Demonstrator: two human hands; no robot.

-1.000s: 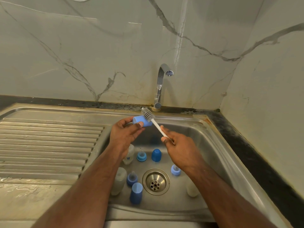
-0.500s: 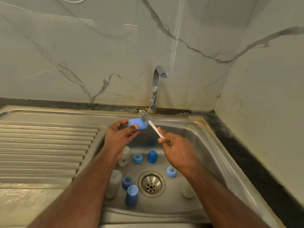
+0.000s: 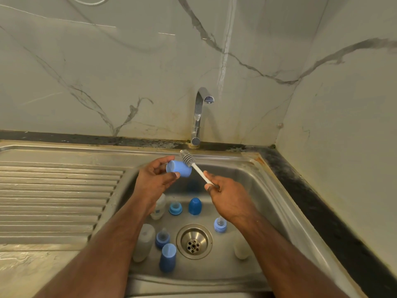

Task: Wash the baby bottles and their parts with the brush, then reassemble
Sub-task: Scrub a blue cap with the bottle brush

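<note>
Over the sink point(image 3: 268, 190) we hold two things up in the air. Our left hand point(image 3: 155, 179) grips a light blue bottle cap point(image 3: 179, 168) with its fingers and thumb curled round it. The cap lies on its side, with its open end turned to the left. Our right hand point(image 3: 227, 195) pinches the white handle of the bottle brush point(image 3: 193, 164). The grey bristle end of the brush touches the outside of the cap, at its top right edge. The brush slants up and to the left from our right hand.

Down in the sink lie the other parts. A dark blue cap point(image 3: 194, 206) stands near the back. Just left of it sits a blue ring point(image 3: 175, 208). A clear bottle point(image 3: 159, 206) lies partly under our left arm. Nearer to us, left of the drain point(image 3: 194, 240), lie a cloudy bottle point(image 3: 144, 241), a blue ring with a teat point(image 3: 162, 237) and another blue cap point(image 3: 167, 257). Right of the drain is one more blue ring with a teat point(image 3: 220, 224), partly hidden by our right arm. Another cloudy bottle point(image 3: 241, 247) lies past it, half hidden too.

A shiny tap point(image 3: 198, 117) stands behind the sink, in front of the marble wall point(image 3: 107, 72). A ribbed draining board point(image 3: 58, 196) lies on the left.
</note>
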